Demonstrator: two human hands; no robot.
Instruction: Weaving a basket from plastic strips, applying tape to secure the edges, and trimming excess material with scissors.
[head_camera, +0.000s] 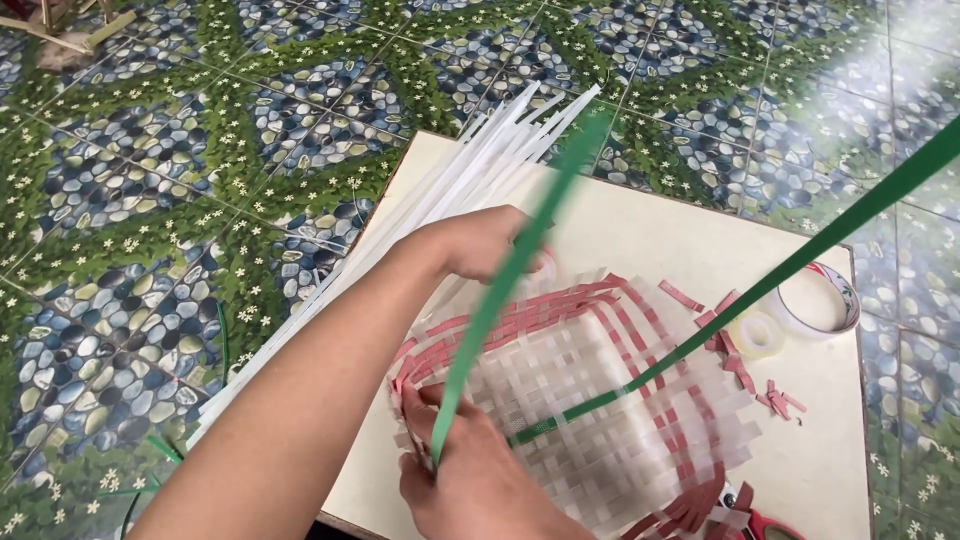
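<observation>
A half-woven basket (600, 400) of white strips with red bands around its rim lies on a pale board (660, 230). My left hand (480, 240) reaches over to the basket's far rim and curls onto it; its fingers are hidden. At the near rim my right hand (470, 480) pinches a green strap (510, 270). The strap rises, blurred, away from me. A second length of green strap (800, 260) runs from the upper right down into the weave on the basket's floor.
A bundle of long white strips (450, 190) lies across the board's left edge onto the patterned tile floor (150, 180). Two tape rolls (790, 315), red scraps (780, 400) and red-handled scissors (765, 525) lie to the right of the basket.
</observation>
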